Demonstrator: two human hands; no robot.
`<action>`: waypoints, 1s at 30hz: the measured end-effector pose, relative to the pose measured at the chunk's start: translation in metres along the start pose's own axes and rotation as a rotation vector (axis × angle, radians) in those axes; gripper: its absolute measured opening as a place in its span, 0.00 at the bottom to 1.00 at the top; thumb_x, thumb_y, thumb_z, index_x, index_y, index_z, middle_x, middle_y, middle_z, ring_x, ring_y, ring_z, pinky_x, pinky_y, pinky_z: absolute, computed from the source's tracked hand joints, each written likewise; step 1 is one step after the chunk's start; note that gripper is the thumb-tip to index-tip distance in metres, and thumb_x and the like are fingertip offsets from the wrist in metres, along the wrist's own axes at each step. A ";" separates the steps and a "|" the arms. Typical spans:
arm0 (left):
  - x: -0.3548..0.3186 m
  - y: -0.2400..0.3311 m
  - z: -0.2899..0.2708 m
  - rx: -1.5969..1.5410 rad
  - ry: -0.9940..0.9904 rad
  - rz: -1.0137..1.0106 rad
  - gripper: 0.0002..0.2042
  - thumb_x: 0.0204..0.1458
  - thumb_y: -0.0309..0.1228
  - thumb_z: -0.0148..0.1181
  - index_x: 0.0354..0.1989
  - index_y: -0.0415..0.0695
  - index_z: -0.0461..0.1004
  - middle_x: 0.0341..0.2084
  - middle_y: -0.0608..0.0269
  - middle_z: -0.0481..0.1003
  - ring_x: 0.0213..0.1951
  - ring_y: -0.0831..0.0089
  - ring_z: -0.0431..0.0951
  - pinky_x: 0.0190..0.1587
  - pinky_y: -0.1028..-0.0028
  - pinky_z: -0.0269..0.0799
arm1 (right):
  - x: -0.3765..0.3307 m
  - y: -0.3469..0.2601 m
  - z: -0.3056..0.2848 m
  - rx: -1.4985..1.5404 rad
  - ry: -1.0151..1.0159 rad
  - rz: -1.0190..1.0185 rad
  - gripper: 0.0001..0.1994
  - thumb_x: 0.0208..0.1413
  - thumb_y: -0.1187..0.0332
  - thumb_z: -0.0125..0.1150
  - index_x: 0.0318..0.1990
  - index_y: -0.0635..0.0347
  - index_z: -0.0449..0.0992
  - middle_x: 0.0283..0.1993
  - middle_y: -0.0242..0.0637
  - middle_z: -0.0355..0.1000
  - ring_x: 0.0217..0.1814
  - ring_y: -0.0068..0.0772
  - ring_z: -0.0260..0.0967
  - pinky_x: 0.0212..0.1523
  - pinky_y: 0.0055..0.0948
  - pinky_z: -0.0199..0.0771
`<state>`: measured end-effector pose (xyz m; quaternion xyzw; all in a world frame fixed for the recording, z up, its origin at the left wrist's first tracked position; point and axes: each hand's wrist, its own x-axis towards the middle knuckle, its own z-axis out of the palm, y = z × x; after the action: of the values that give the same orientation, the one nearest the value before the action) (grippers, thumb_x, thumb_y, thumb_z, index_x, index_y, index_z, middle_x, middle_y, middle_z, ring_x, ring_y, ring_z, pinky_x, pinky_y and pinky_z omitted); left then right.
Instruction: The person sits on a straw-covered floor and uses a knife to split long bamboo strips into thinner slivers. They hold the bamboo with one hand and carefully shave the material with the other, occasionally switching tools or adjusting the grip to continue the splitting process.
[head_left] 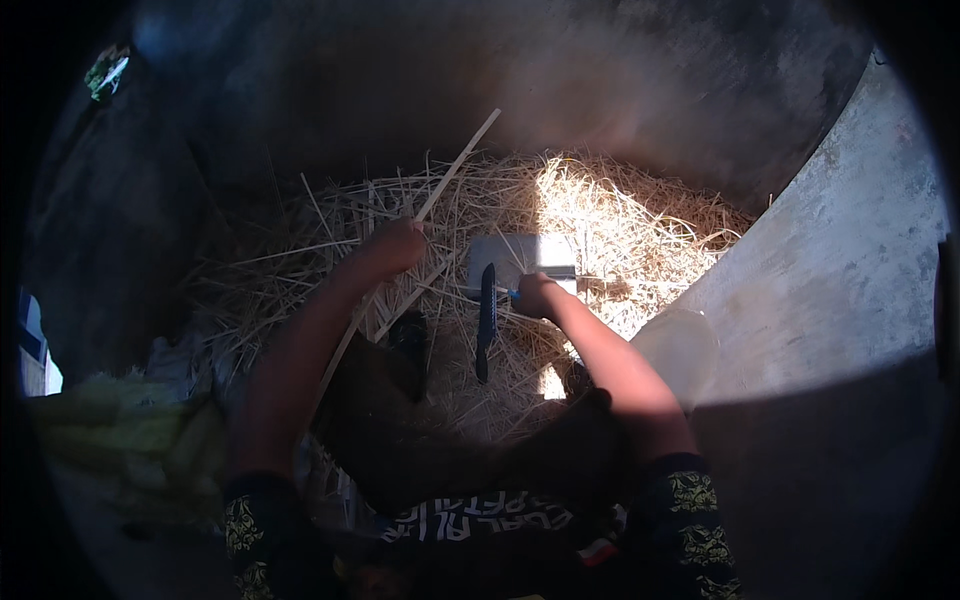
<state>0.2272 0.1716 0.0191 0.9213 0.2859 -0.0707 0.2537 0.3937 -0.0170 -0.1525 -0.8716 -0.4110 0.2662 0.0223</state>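
Observation:
My left hand is closed round a long, pale, thin strip that looks like split bamboo. The strip slants up to the right and runs back down under my left forearm. My right hand is a fist on something with a small blue end; the rest is hidden by the fingers. Just left of that fist, a dark, long-bladed tool points away from me, touched by neither hand. Beyond it sits a flat grey block, partly in sunlight, beside the right hand.
Thin pale shavings and strips are heaped across the floor, brightly lit at right. A dark wall stands behind the heap, and a pale slanted wall on the right. Yellowish sacking lies at the left. My legs are bent close below the hands.

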 end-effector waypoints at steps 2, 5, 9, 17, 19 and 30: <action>0.017 -0.013 -0.012 0.284 -0.086 0.040 0.18 0.64 0.34 0.42 0.50 0.34 0.73 0.35 0.44 0.78 0.38 0.49 0.80 0.43 0.54 0.74 | 0.017 0.015 0.079 0.095 0.046 -0.051 0.17 0.51 0.58 0.61 0.37 0.65 0.82 0.38 0.52 0.79 0.42 0.51 0.78 0.42 0.43 0.78; 0.013 0.000 -0.018 0.378 -0.041 -0.018 0.17 0.62 0.35 0.47 0.44 0.36 0.78 0.36 0.48 0.79 0.41 0.52 0.81 0.42 0.57 0.77 | 0.018 0.017 0.135 -0.047 -0.089 -0.270 0.13 0.47 0.64 0.66 0.37 0.62 0.83 0.33 0.48 0.80 0.36 0.48 0.80 0.40 0.43 0.80; 0.044 -0.029 0.015 0.586 -0.072 -0.075 0.15 0.57 0.35 0.53 0.42 0.38 0.80 0.39 0.51 0.80 0.43 0.56 0.81 0.42 0.58 0.78 | 0.039 -0.004 0.166 0.268 -0.062 -0.026 0.14 0.45 0.61 0.70 0.37 0.61 0.83 0.37 0.48 0.80 0.40 0.49 0.80 0.40 0.44 0.80; 0.067 -0.044 0.057 0.897 -0.027 0.137 0.06 0.51 0.33 0.60 0.31 0.46 0.82 0.24 0.58 0.78 0.30 0.57 0.81 0.33 0.58 0.76 | 0.026 -0.086 0.211 0.398 0.441 0.466 0.24 0.54 0.55 0.64 0.49 0.67 0.69 0.43 0.53 0.76 0.45 0.59 0.75 0.48 0.49 0.75; 0.076 -0.049 0.050 0.907 0.160 0.300 0.05 0.50 0.31 0.61 0.29 0.47 0.82 0.24 0.59 0.78 0.30 0.59 0.82 0.33 0.59 0.77 | 0.036 -0.084 0.225 0.550 0.542 0.569 0.22 0.55 0.58 0.63 0.48 0.66 0.66 0.43 0.54 0.75 0.46 0.60 0.74 0.48 0.50 0.74; 0.113 0.000 0.001 1.272 0.246 0.759 0.04 0.45 0.24 0.63 0.28 0.44 0.83 0.25 0.59 0.81 0.32 0.61 0.83 0.36 0.65 0.78 | 0.037 -0.059 0.215 0.939 0.473 0.501 0.19 0.54 0.62 0.61 0.47 0.65 0.64 0.41 0.59 0.75 0.45 0.65 0.73 0.48 0.58 0.69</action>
<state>0.3207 0.2263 -0.0133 0.9267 -0.1213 -0.0264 -0.3546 0.2672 0.0102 -0.3383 -0.8748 -0.0139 0.2152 0.4339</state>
